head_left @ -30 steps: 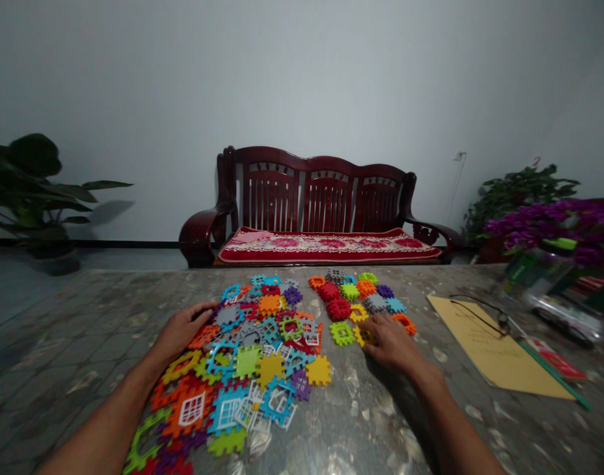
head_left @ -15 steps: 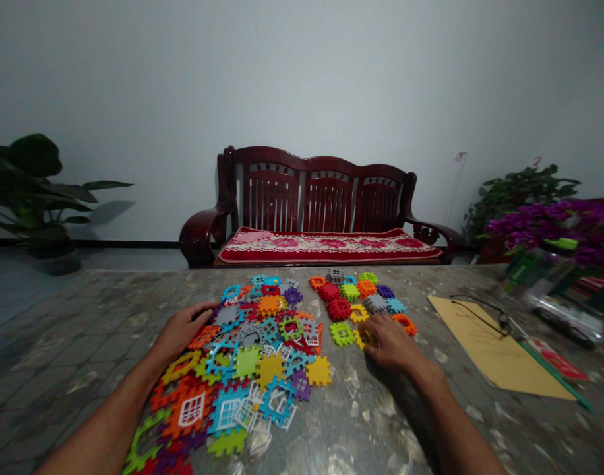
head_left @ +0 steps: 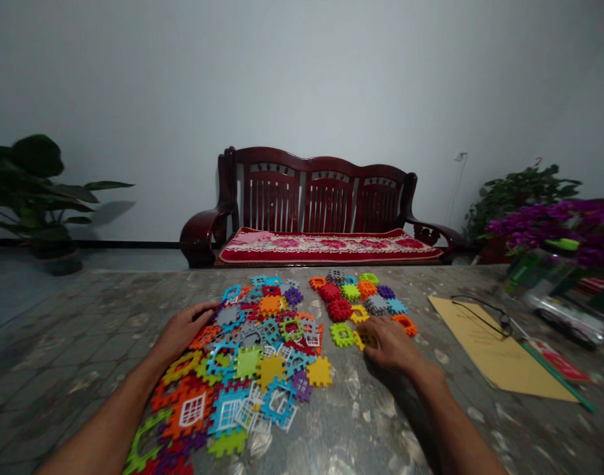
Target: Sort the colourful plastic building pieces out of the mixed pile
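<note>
**Yellow plastic piece under the right fingers**

Yellow and notched along its edges, one toy piece (head_left: 358, 339) lies beneath the fingers of the right hand (head_left: 390, 346), partly hidden by them. It sits at the near edge of a smaller cluster (head_left: 350, 292) of toothed plastic pieces, with a lime frame (head_left: 342, 335) just left of it and an orange frame (head_left: 405, 324) beyond the knuckles. Well to its left spreads a larger heap (head_left: 248, 362) of similar pieces in many colours, bordered by the left hand (head_left: 184, 333).

Everything rests on a grey patterned table (head_left: 361, 422). To the right lie a tan paper (head_left: 500, 359), glasses (head_left: 504, 324) and a green stick (head_left: 559, 376). Across the table stands a dark red wooden bench (head_left: 330, 165) with a red floral cover (head_left: 332, 244), against a pale wall (head_left: 306, 72).

The left hand rests loosely spread, thumb apart from fingers, touching the heap's edge. The right hand's fingers bend over the yellow piece; whether they grip it, I cannot tell.
</note>
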The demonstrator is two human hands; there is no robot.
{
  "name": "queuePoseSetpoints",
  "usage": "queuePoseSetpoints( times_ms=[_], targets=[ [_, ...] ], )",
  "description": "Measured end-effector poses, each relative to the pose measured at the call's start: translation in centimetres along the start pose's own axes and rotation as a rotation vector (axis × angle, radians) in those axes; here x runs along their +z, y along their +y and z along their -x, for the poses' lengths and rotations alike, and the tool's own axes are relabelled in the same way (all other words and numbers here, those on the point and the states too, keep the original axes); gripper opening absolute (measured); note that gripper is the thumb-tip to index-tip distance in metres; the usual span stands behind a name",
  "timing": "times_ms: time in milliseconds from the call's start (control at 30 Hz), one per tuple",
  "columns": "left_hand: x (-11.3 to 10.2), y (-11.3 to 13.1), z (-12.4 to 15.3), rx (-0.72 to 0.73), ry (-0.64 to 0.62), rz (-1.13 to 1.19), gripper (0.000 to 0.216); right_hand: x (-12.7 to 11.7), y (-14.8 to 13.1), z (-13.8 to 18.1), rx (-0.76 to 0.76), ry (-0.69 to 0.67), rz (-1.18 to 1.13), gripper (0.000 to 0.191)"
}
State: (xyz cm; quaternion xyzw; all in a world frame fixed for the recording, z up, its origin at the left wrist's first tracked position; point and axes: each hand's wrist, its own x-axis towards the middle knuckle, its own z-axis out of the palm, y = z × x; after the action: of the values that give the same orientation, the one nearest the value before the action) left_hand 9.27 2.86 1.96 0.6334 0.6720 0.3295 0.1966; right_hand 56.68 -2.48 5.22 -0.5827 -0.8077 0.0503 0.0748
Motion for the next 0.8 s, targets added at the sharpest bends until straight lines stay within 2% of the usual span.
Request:
queuePoseSetpoints(
  times_ms=[167, 333, 467, 567, 667, 800],
  targets=[
    [0.0, 0.2, 0.1, -0.013, 0.015, 0.012, 0.045, 0.2, -0.1, 0.1, 0.015, 0.040, 0.001, 0.049],
    [0.0, -0.1, -0.1, -0.021, 0.005, 0.012, 0.046, 0.1, 0.2, 0.1, 0.018, 0.062, -0.001, 0.049],
    [0.1, -0.2, -0.2, -0.012, 0.002, 0.017, 0.047, 0.3, 0.8, -0.2, 0.088, 0.092, -0.067, 0.045],
    [0.0, -0.2, -0.1, -0.006, -0.002, 0.024, 0.047, 0.7, 1.0, -0.8, 0.144, 0.204, -0.067, 0.040],
    [0.0, -0.1, -0.1, -0.009, -0.001, 0.025, 0.047, 0.9, 0.5, -1.7, 0.184, 0.285, -0.033, 0.044],
    [0.0, -0.2, -0.1, -0.001, 0.013, 0.017, 0.045, 0.9, -0.8, -2.7, 0.262, 0.246, 0.062, 0.050]
  ],
)
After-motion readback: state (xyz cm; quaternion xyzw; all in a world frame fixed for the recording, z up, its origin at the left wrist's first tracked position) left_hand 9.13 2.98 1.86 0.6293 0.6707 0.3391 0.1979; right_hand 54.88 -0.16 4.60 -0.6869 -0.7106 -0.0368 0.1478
